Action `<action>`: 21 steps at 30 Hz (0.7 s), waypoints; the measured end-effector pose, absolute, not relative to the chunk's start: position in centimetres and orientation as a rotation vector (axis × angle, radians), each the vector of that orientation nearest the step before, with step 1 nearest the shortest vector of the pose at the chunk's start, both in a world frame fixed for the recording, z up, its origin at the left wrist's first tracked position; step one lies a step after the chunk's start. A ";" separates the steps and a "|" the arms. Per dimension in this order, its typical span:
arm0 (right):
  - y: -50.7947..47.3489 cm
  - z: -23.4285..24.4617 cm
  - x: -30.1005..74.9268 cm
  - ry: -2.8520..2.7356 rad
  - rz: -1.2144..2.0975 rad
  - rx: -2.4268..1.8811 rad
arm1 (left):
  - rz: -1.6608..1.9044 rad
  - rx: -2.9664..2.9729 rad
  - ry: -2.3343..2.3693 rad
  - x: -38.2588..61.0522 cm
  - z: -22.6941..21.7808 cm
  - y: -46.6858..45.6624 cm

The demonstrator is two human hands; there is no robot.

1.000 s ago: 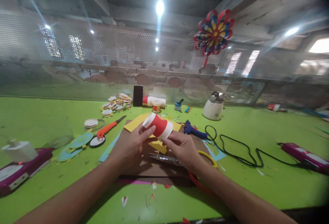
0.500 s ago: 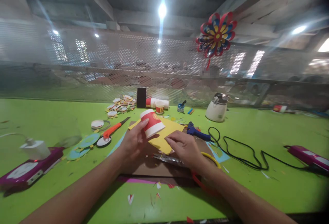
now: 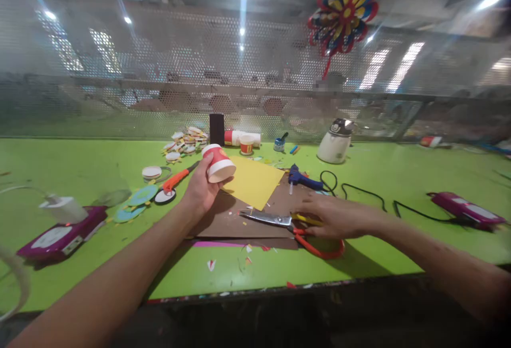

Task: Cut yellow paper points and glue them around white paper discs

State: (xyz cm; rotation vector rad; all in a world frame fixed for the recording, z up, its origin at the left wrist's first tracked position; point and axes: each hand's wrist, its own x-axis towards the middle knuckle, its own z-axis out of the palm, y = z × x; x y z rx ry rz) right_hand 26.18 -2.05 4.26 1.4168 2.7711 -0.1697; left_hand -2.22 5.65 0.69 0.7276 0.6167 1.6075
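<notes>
My left hand (image 3: 202,189) is closed around a red and white paper cup (image 3: 217,164), tilted above the brown board (image 3: 223,215). A pair of scissors (image 3: 275,220) with one yellow and one red handle lies on the board, its blades pointing left. My right hand (image 3: 325,215) is on the handles, its fingers curled at the yellow loop and partly blurred. Between the hands, a yellow paper sheet (image 3: 255,180) rests on the board. Just beyond my right hand is a blue glue gun (image 3: 303,179) with a black cord.
Left are orange-handled scissors (image 3: 178,179), light-blue discs (image 3: 143,195) and a purple power strip (image 3: 59,236) with a white charger. At the back stand a paper cup (image 3: 246,145), a black box (image 3: 216,130) and a white pot (image 3: 335,143). Another purple strip (image 3: 465,209) lies right.
My right hand has moved right and down from beside the yellow sheet onto the scissors' handles. My left hand has shifted left with the cup. The view has tilted downward.
</notes>
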 end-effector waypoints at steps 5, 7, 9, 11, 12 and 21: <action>-2.9 3.0 25.8 2.635 -0.163 1.366 | 1.553 0.757 0.696 -2.1 0.3 5.8; -2.8 2.5 25.7 2.608 -0.183 1.393 | 1.523 0.755 0.750 -2.2 0.0 6.0; -2.6 2.1 25.7 2.598 -0.229 1.416 | 1.496 0.743 0.793 -2.4 -0.4 6.3; -2.5 1.8 25.6 2.616 -0.234 1.441 | 1.475 0.722 0.828 -2.6 -0.8 6.7; -2.5 1.7 25.6 2.634 -0.209 1.457 | 1.468 0.712 0.841 -2.7 -0.9 6.8; -3.0 2.8 26.7 2.859 -0.357 1.552 | 1.478 0.777 0.786 -3.0 1.5 7.0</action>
